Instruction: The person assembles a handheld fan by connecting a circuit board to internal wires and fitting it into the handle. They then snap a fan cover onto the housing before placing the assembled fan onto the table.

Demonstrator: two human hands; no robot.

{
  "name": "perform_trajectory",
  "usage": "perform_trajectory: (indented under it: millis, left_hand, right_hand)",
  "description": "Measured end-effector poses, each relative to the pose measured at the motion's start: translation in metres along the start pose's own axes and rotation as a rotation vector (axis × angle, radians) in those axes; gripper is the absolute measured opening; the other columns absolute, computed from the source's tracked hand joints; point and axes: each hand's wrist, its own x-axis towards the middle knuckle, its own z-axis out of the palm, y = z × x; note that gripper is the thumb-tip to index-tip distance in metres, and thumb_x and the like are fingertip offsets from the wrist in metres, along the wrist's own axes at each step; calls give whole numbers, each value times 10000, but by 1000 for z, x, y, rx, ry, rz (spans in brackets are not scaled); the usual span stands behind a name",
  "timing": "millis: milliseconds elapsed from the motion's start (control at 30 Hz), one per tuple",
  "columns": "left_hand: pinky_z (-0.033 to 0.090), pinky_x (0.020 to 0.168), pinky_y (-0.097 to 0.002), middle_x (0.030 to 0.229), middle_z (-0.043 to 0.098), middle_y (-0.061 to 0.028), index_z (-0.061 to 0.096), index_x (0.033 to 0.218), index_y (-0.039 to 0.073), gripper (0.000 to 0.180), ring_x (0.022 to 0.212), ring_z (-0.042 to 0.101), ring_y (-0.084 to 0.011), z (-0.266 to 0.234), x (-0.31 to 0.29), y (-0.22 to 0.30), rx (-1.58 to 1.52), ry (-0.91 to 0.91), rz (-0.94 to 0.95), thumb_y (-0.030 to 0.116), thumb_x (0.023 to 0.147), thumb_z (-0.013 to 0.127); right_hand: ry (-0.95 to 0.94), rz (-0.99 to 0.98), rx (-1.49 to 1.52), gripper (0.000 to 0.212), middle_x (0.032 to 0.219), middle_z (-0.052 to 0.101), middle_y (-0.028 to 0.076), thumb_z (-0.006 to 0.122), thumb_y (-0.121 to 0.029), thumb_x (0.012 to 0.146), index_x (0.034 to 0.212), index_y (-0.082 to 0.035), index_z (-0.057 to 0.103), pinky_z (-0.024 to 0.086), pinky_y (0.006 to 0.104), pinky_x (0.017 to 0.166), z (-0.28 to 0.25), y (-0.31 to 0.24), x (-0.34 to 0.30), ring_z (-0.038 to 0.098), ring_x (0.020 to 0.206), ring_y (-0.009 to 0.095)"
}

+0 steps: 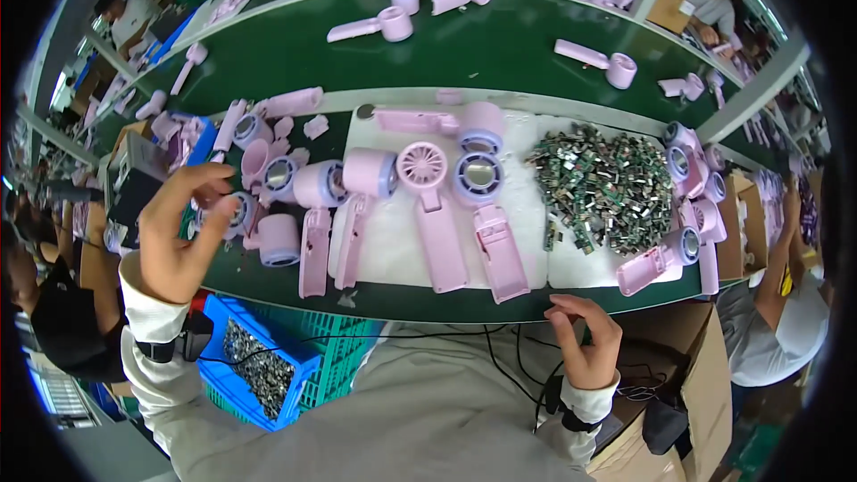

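**Pink fan housings [504, 254] lie close to the surface's [393, 303] edge**

Black cables [489, 348] at the near side might snag a sleeve. The right hand [589, 339], half curled and apparently empty, rests by the edge; a careless sweep could knock housings off the white foam sheet [393, 250]. The left hand [174, 241], thumb and fingers apart, is beside a fan head [244, 214]; contact is unclear. Crowded parts there leave little room. Bumped, the heaped circuit boards [603, 192] could scatter. Beyond, a green belt [500, 45] carries more fans [395, 25].
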Motion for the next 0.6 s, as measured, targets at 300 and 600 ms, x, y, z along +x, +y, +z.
perform_trajectory:
  millis: [300,600]
  left_hand:
    - [546,753,-348,1013,725,-145,660,1193,40,444,851,697,-250,159,305,71,213,-893,435,388,922,709]
    - [498,994,-485,1212,664,-235,575,1338,42,578,1159,624,-420,393,433,147,446,-536,565,405,898,671]
  right_hand:
    - [188,84,0,166,869,743,114,705,-29,907,1065,16,729,523,279,692,-26,-2,-31,693,750,173]
    - [233,313,-167,209,691,659,105,774,-163,900,755,-23,721,481,355,550,-45,24,-87,630,606,274]
